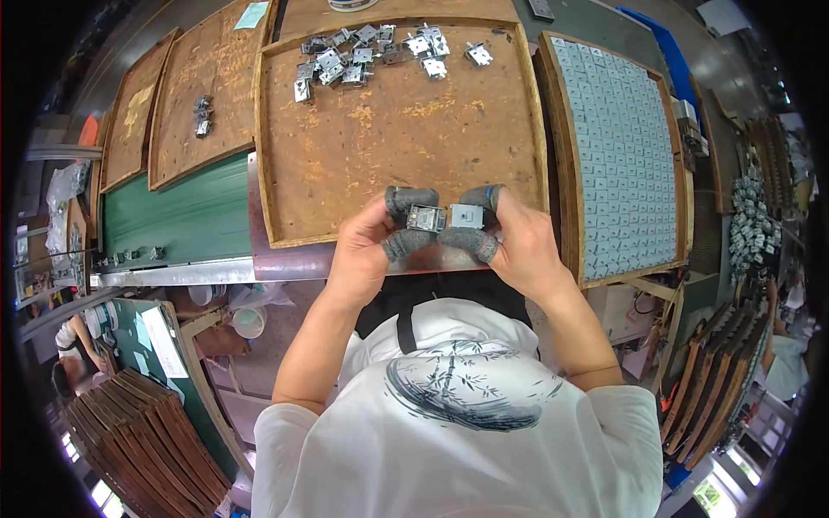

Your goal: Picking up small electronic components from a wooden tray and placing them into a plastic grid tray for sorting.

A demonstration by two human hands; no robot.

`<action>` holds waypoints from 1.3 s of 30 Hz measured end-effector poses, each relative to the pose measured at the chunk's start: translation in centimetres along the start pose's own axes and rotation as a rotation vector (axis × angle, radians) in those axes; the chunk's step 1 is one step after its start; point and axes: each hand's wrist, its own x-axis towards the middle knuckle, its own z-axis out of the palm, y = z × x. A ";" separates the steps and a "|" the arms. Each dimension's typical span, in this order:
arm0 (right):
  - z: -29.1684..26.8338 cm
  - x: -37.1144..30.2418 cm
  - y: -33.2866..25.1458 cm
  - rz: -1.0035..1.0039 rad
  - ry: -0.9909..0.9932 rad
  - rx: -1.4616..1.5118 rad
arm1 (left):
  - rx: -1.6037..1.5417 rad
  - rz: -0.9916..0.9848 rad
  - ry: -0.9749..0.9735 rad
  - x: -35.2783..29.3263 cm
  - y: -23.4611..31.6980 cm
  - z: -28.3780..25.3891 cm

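I've got left hand (366, 242) and right hand (528, 242) pinching metal.
Left has an open-framed bracket (426, 217), right a flat-faced plate (467, 216), close together at the wooden tray's (397, 155) near edge; loose metal parts (354, 54) cluster toward its far edge.

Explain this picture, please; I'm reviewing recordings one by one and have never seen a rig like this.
There is no machine doing the handling: these are a person's own two hands, with grey covers on the fingertips. The one picture comes from a wide fisheye camera worn on the head, looking down, so straight edges bend near the rim. The left hand holds a small metal part; the right hand holds a flat-faced metal piece next to it. Beyond them is a wooden tray with loose metal parts toward its far edge. To the right, pale pieces sit in neat rows in another tray.
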 end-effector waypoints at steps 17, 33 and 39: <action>0.4 -0.3 0.5 -0.119 0.063 -0.276 | 0.154 -0.016 0.080 0.7 -2.8 3.1; 1.9 -1.0 0.6 0.117 0.026 -0.067 | 0.950 0.354 0.130 2.0 -3.6 3.0; 2.0 -0.8 3.1 0.329 -0.327 0.519 | 0.810 0.410 -0.028 2.2 -3.0 1.6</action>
